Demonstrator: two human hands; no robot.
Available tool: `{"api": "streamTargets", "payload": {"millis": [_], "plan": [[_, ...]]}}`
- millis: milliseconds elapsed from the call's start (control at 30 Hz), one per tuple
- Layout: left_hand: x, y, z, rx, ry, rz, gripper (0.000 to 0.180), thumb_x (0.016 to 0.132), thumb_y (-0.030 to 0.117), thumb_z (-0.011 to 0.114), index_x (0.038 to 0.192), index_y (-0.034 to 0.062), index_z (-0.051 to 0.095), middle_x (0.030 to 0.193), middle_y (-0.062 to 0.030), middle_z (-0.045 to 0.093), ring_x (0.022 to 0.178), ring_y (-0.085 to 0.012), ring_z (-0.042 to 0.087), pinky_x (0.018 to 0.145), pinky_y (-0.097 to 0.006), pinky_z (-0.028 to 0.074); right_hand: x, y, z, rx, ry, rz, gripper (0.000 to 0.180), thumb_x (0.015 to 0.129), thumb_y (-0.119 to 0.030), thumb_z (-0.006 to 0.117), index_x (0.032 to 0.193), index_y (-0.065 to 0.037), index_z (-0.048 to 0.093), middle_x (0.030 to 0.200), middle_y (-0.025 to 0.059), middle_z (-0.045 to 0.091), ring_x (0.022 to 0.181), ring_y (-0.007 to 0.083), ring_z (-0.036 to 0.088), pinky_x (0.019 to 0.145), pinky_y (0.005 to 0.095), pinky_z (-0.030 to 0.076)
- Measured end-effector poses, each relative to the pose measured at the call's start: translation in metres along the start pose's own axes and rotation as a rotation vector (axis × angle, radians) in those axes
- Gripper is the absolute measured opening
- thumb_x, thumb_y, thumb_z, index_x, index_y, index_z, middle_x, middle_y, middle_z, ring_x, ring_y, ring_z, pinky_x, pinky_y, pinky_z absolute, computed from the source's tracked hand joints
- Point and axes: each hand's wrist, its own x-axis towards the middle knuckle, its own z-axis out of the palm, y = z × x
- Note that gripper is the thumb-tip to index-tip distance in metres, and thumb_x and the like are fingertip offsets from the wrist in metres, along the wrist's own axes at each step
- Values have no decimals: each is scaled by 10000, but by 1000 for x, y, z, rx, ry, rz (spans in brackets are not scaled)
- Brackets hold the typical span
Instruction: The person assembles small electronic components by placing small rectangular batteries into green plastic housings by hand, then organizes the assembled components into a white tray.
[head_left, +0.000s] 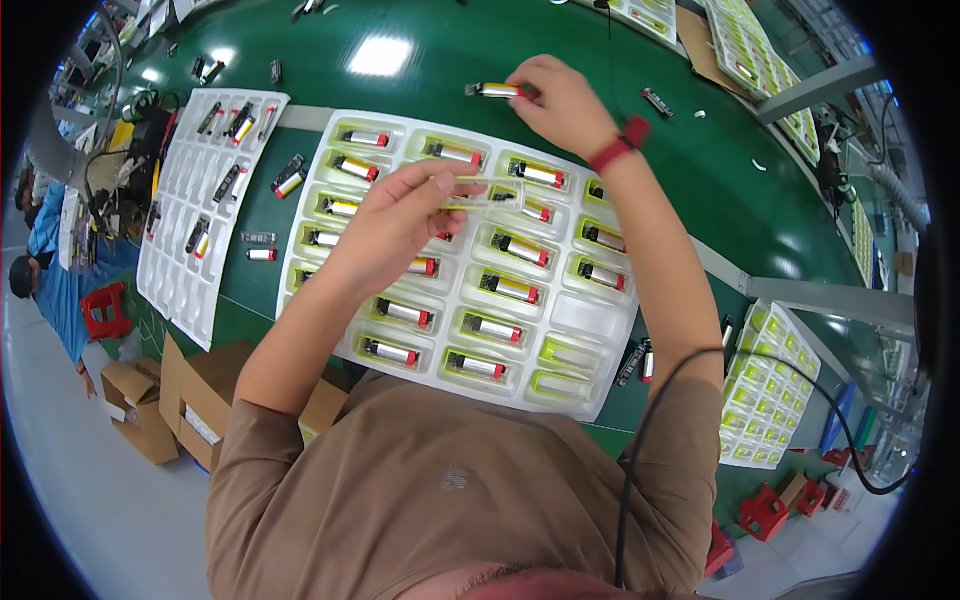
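Observation:
My left hand (400, 225) pinches a transparent plastic shell (487, 195) with yellow-green edges over the middle of a white moulded tray (590, 317). Beyond the tray's far edge, my right hand (556, 100) grips a small cylindrical battery (497, 90) with a silver-and-yellow body, a red end toward my fingers and a dark end pointing left. Similar batteries, such as this one (510, 287), lie in yellow-green shells in the tray's pockets. Two shells at the near right corner, including this shell (563, 386), show no battery. My left hand hides some pockets.
At the left, a second white tray (175, 250) bears scattered battery parts. Loose batteries (289, 177) lie between the trays on the green table (440, 45). A tray of yellow-green shells (770, 395) lies right. A black cable (660, 400) hangs past my right arm. Cardboard boxes (200, 390) stand lower left.

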Motion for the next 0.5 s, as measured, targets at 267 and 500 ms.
{"api": "streamTargets", "payload": {"millis": [267,500], "plan": [[-1,2,1,-78,-21,-38,430,1076,158,455,1447,-57,475,1351,-188,609,1015,-179,630,968,-325,515,-95,-126,-60,130,0,-39,227,864,-27,710,1090,-15,717,946,115,680,799,234,676,715,320,546],[-4,1,14,119,-54,-31,406,1092,148,434,1448,-37,498,1378,-102,591,1088,-170,638,991,-323,509,-107,-136,-46,-70,31,-149,266,843,35,696,1107,-1,704,979,124,664,880,307,653,760,388,550]]}}
